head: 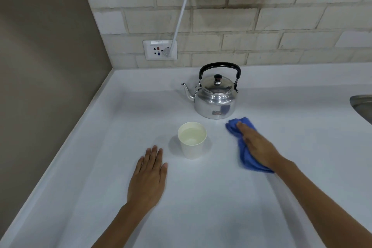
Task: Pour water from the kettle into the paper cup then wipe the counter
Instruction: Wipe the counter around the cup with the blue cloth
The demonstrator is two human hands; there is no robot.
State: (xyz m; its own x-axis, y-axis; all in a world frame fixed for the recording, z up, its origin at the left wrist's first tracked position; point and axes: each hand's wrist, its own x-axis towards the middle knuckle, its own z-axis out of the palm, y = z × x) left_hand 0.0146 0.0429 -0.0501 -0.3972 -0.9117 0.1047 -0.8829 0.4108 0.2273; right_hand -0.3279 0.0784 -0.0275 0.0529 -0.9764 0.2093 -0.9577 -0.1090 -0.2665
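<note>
A shiny metal kettle (215,98) with a black handle stands upright at the back of the white counter (201,207), its spout pointing left. In front of it stands a white paper cup (192,141) with water in it. My right hand (255,145) lies flat on a crumpled blue cloth (244,159), pressing it to the counter just right of the cup and in front of the kettle. My left hand (150,175) rests palm down on the counter, left of the cup, holding nothing.
A steel sink rim (362,104) shows at the right edge. A wall socket (160,50) with a white cable plugged in sits on the brick backsplash. A brown wall closes the counter on the left.
</note>
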